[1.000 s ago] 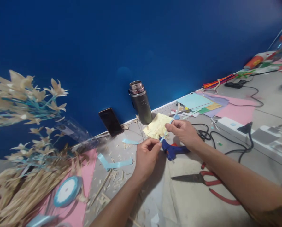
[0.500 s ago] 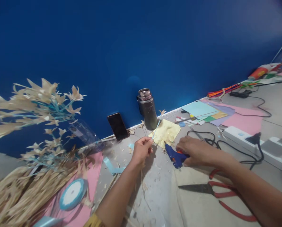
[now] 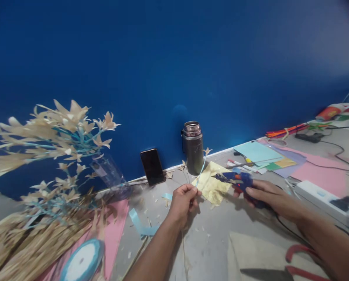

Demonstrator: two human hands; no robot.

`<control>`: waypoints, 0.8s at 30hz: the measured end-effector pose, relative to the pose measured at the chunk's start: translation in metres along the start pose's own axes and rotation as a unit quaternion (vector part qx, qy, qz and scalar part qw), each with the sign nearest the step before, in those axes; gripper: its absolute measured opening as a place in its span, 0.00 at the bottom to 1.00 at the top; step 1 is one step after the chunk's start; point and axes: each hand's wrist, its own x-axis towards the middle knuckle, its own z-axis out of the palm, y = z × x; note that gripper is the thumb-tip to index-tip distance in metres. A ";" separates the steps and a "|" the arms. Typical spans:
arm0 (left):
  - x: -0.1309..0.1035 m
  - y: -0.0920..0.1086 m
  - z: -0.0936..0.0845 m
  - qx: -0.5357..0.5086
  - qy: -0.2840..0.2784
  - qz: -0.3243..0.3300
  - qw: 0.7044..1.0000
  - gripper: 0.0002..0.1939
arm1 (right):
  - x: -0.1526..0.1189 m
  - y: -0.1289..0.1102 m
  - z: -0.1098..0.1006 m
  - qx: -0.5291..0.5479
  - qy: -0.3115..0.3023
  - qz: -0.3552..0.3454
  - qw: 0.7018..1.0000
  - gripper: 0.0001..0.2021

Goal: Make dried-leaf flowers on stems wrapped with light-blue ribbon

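Two things in grip, close to the wall-side edge of what looks like a tiled floor. Pinched between thumb and fingers of the left hand, a thin blue stem with a pale flower at its tip, tilted up in front of the dark flask. Gripped in the right hand, a blue glue gun, nozzle pointing left over the crumpled yellow sheet. Probably almost weightless and bendy, that stem; likely fragile at the petals, so best taken low, with a light pinch. Heavier and stiff, by the look of it, the gun; best held by its handle, clear of a possibly hot nozzle. Underneath, grey floor strewn with pale scraps and a light-blue ribbon piece. Along the wall-side edge, below a plain blue wall, from left to right: clear bottle with pale flowers, propped phone, flask, coloured papers. Farther from that edge, red-handled scissors on a beige sheet
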 end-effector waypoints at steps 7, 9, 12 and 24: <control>-0.005 0.006 0.004 -0.055 -0.020 0.004 0.998 0.18 | 0.003 0.014 0.027 0.079 -0.001 0.004 0.997 0.28; -0.007 0.006 0.006 -0.063 -0.033 -0.002 0.997 0.17 | 0.000 0.013 0.029 0.071 -0.017 0.005 0.997 0.27; -0.009 0.006 0.008 -0.066 -0.036 -0.005 0.997 0.16 | -0.002 0.011 0.030 0.071 -0.023 0.002 0.997 0.25; -0.015 0.008 0.012 -0.065 -0.028 -0.008 0.997 0.15 | -0.002 0.011 0.028 -0.001 -0.026 -0.010 1.000 0.25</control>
